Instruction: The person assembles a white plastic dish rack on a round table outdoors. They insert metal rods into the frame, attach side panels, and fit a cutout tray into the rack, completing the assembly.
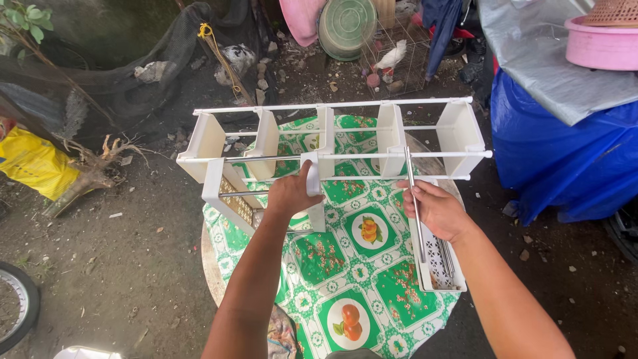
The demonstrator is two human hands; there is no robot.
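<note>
Rack frame (332, 143), white plastic with metal crossbars, stood above the round table (345, 286). Left hand (291, 193) clasped a white upright; right hand (435, 209) pinched a metal rod (415, 206) over a white tray (438, 266).

Soft, even daylight fills the picture, and nothing in it has a hard, dark shadow; the white rack (332, 143) and the green tablecloth (345, 266) look bright and clear, with no shiny glare on them. The top left corner is dim, and the dark heap (119, 60) there is hard to make out. The middle looks sharp, but things bend and stretch a little near the edges, like the wheel (16, 302) at the bottom left, and the far bird cage (399, 53) is a bit fuzzy.
</note>
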